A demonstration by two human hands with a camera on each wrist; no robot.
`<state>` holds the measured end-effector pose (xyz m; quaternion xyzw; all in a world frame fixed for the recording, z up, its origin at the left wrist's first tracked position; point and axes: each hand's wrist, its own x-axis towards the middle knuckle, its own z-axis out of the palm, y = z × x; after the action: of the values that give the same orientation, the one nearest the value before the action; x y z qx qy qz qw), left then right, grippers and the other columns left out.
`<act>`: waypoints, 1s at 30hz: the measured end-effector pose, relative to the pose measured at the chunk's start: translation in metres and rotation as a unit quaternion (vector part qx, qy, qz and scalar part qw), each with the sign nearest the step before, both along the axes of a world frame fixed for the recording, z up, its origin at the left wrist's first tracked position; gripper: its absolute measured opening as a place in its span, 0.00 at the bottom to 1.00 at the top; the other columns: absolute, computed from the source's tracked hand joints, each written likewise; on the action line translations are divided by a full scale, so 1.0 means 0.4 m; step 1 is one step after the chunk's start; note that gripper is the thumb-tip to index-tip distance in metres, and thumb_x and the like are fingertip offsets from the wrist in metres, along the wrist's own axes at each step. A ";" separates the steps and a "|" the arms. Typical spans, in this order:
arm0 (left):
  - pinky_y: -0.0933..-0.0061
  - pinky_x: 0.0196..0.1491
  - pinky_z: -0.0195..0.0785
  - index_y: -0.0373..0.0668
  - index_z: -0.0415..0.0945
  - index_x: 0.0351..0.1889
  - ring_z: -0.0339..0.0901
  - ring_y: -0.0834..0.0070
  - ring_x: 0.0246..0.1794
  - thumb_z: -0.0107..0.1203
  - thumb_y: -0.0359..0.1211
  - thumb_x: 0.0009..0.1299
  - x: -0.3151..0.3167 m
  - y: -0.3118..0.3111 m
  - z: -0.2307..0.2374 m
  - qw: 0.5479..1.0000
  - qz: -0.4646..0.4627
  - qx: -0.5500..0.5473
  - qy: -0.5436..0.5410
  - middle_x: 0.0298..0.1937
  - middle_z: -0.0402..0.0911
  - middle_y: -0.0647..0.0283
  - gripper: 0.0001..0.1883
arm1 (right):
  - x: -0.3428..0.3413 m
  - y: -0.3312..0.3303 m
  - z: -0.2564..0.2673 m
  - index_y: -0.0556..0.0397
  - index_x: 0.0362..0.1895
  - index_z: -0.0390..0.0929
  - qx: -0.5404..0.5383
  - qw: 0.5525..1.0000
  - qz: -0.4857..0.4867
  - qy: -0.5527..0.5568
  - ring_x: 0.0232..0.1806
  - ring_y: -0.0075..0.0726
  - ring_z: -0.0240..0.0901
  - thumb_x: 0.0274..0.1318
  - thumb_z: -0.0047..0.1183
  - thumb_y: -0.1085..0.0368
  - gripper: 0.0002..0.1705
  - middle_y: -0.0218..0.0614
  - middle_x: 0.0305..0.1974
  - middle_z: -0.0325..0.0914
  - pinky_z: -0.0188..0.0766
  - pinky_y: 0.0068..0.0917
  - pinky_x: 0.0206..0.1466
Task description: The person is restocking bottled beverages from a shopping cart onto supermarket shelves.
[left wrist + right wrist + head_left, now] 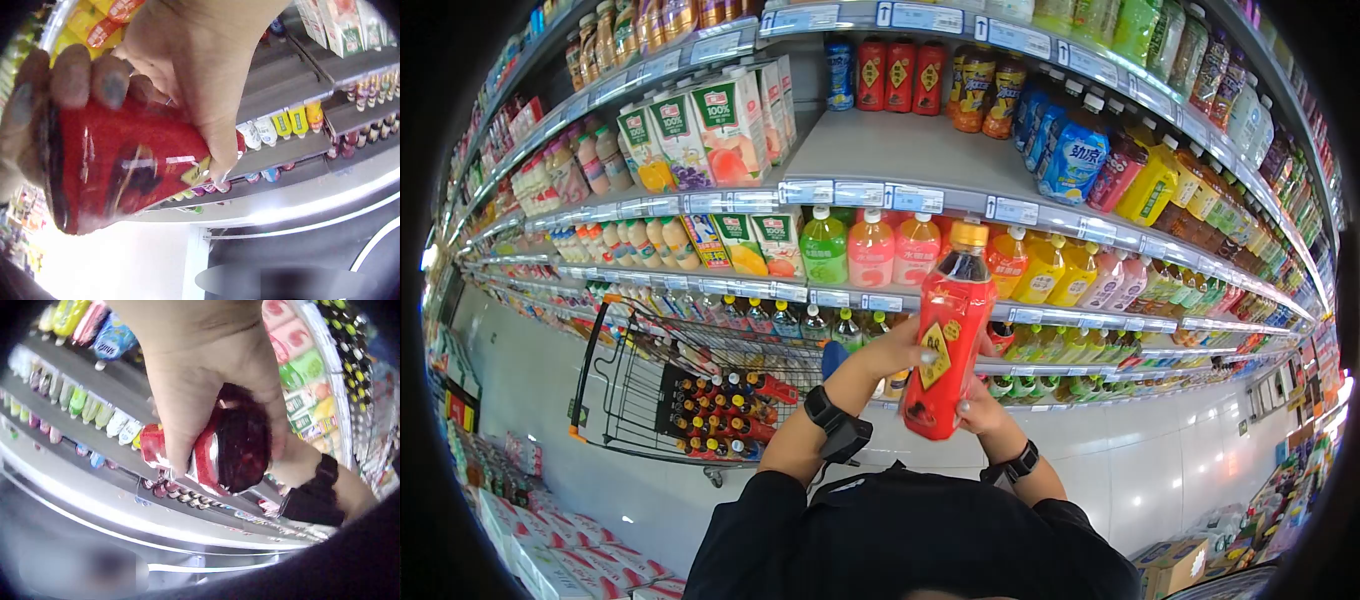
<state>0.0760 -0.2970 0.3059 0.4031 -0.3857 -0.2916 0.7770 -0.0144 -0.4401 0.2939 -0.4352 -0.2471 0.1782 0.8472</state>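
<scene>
A large plastic bottle of dark drink (952, 350) with a red label, a yellow diamond patch and an orange-yellow cap is held up in front of the chest, cap upward and leaning slightly right. My left hand (890, 352) grips its left side, with the thumb across the label. Lower down, my right hand (982, 408) holds the bottle near its base. The left wrist view shows the fingers (72, 75) curled round the red label. From the right wrist, the dark base of the bottle (245, 447) shows between thumb and fingers.
A wire shopping cart (625, 385) at left carries several dark bottles (725, 410). Ahead, a grey shelf (900, 150) bears red cans or bottles (900, 78) at its back and blue bottles (1075, 155) at right. Juice cartons (725, 120) stand to its left.
</scene>
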 end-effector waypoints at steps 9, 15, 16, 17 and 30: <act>0.69 0.38 0.68 0.36 0.72 0.41 0.76 0.65 0.35 0.66 0.41 0.50 -0.046 -0.105 0.155 0.859 0.405 0.207 -0.233 0.38 0.76 0.54 0.25 | 0.091 -0.132 0.060 0.59 0.53 0.60 -0.319 0.868 -0.338 -0.177 0.40 0.32 0.74 0.40 0.57 0.69 0.33 0.42 0.41 0.74 0.71 0.27 0.43; 0.63 0.46 0.62 0.40 0.73 0.43 0.70 0.56 0.43 0.66 0.41 0.44 0.056 -0.124 0.223 0.741 0.494 0.144 -0.431 0.40 0.75 0.55 0.28 | 0.238 -0.194 0.203 0.57 0.51 0.64 -0.416 0.666 -0.387 -0.484 0.46 0.38 0.71 0.36 0.64 0.67 0.34 0.42 0.44 0.73 0.68 0.32 0.48; 0.62 0.47 0.62 0.41 0.73 0.44 0.70 0.57 0.44 0.67 0.40 0.43 0.068 -0.134 0.241 0.744 0.495 0.132 -0.429 0.41 0.75 0.55 0.28 | 0.281 -0.205 0.182 0.55 0.50 0.66 -0.392 0.728 -0.351 -0.440 0.50 0.38 0.69 0.36 0.64 0.68 0.33 0.39 0.46 0.72 0.65 0.33 0.52; 0.62 0.47 0.61 0.42 0.73 0.44 0.69 0.57 0.45 0.67 0.39 0.42 0.087 -0.142 0.253 0.747 0.496 0.121 -0.426 0.42 0.75 0.56 0.29 | 0.322 -0.216 0.186 0.54 0.50 0.67 -0.369 0.762 -0.324 -0.423 0.49 0.38 0.69 0.38 0.63 0.69 0.30 0.38 0.46 0.71 0.65 0.32 0.53; 0.71 0.45 0.67 0.35 0.73 0.45 0.76 0.69 0.41 0.67 0.41 0.48 0.585 -0.097 0.365 0.771 0.518 0.147 -0.341 0.40 0.79 0.55 0.28 | 0.832 -0.141 0.395 0.54 0.42 0.74 -0.459 0.735 -0.355 -0.351 0.40 0.42 0.76 0.26 0.67 0.60 0.31 0.44 0.37 0.78 0.70 0.31 0.44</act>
<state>0.3101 -0.3360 0.4518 0.7239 -0.3105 0.2586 0.5591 0.3184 -0.4967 0.4520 -0.8591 -0.2430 -0.2088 0.3991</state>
